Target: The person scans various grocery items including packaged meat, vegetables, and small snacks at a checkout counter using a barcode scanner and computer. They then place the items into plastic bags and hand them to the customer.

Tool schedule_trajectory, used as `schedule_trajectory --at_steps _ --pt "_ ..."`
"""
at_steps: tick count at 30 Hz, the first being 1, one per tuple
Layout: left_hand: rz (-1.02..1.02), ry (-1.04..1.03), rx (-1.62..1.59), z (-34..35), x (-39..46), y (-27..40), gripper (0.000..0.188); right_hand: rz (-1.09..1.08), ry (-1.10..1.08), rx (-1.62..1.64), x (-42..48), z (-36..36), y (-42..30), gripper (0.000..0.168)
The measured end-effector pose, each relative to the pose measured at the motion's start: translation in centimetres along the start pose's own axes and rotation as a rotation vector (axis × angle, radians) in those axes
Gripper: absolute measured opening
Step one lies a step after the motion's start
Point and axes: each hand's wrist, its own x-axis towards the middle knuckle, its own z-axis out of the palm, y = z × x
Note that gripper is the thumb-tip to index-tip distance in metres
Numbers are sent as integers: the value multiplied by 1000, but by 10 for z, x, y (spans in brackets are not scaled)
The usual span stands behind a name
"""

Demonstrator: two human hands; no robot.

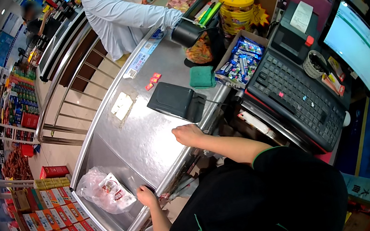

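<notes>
My right hand [188, 135] rests as a loose fist on the near edge of a metal checkout counter [113, 119]; nothing shows in it. Just beyond it stands a dark grey box-shaped device [172, 99] with a cable. My left hand [147, 196], fingers curled, is at the counter's near edge by the lower left section. A dark strip lies beside its fingers, and I cannot tell whether the hand grips it. To its left, in the sunken end of the counter, sits a translucent plastic bag [91, 190] with a white printed packet [115, 191] on or in it.
Across the counter, a person in a light blue shirt [118, 13] reaches toward a black pen cup [188, 33]. Small red packets [153, 81], a folded green cloth [202, 77] and a box of blue-wrapped sweets [241, 57] lie nearby. At right are a keyboard [294, 98] and a monitor [357, 46].
</notes>
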Motion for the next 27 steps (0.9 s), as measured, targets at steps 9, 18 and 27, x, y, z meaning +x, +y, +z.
schedule_trajectory --at_steps 9,18,27 --pt "-2 6 -3 0 -1 2 34 8 -6 6 -1 -3 -2 9" --pt "-10 7 17 0 0 2 34 -9 16 6 0 -1 0 9" --pt "-11 4 41 -1 0 4 34 -13 31 -9 0 2 1 9"
